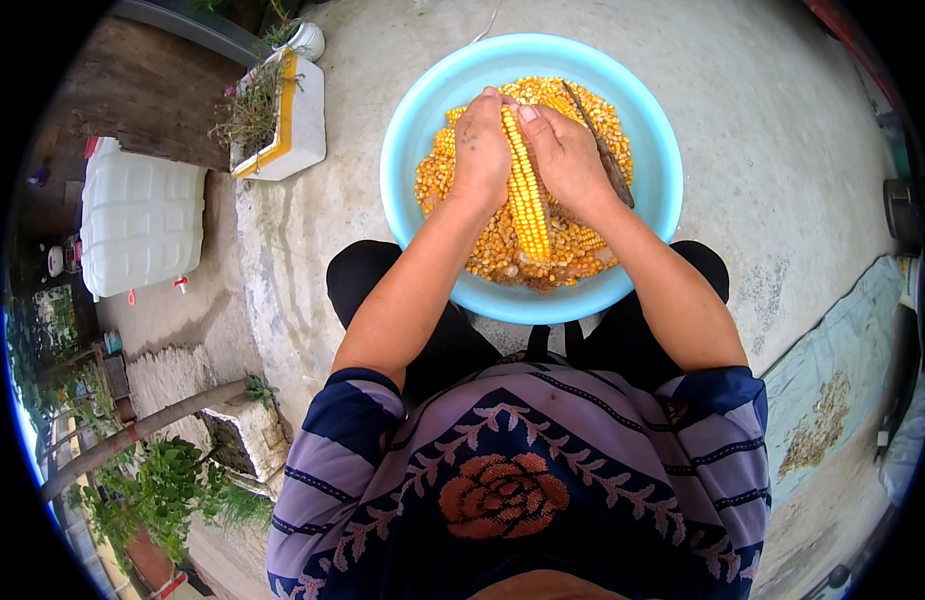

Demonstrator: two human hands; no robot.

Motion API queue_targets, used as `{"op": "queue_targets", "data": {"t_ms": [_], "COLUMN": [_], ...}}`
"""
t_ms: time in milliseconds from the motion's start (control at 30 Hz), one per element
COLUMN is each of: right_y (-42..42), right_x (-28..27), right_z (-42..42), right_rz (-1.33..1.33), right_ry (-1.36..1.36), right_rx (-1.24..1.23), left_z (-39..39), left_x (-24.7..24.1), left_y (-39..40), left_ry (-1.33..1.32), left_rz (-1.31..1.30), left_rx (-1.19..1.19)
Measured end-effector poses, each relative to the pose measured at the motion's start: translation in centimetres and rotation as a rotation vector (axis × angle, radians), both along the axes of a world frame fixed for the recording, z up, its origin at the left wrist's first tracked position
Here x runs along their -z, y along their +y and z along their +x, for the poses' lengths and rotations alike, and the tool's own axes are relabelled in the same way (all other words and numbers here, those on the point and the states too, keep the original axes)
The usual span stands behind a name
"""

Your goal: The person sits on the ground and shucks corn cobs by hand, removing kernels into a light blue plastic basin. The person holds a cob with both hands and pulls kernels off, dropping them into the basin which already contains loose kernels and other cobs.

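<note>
A wide light-blue plastic basin [406,142] holds loose corn kernels [500,247], with parts of other cobs among them. Both of my hands grip one yellow ear of corn [526,195] over its middle. My left hand [481,146] closes on its left side, and my right hand [564,154] on its right, with the thumbs near the upper end. Bare, reddish cob shows along the ear's right side. Behind my right hand a thin dark pointed tool [609,161], its material unclear, lies slanted on the kernels. My palms and several fingertips are hidden.
A white foam planter [305,127] with a yellow edge and a white pot [309,41] stand at the upper left. Below them is a large white plastic container [144,217]. A pale sheet [845,360] bearing scattered bits lies at the right on the concrete floor [777,150].
</note>
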State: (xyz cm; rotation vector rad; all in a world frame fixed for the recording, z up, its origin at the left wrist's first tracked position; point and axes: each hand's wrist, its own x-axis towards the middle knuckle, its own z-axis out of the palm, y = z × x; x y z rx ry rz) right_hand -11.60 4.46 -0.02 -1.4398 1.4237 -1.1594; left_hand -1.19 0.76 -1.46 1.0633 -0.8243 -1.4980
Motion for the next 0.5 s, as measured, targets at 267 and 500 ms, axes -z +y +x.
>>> {"op": "queue_targets", "data": {"t_ms": [267, 500], "right_y": [0.0, 0.0], "right_x": [-0.2, -1.1], "right_z": [-0.1, -1.3], "right_rz": [0.021, 0.093], "right_ry": [-0.006, 0.133], "right_rx": [-0.037, -0.182], "left_z": [0.2, 2.7], "left_x": [-2.3, -2.7], "left_y": [-0.1, -2.1], "left_ry": [0.238, 0.233], "left_rz": [0.166, 0.075], "left_rx": [-0.138, -0.310]}}
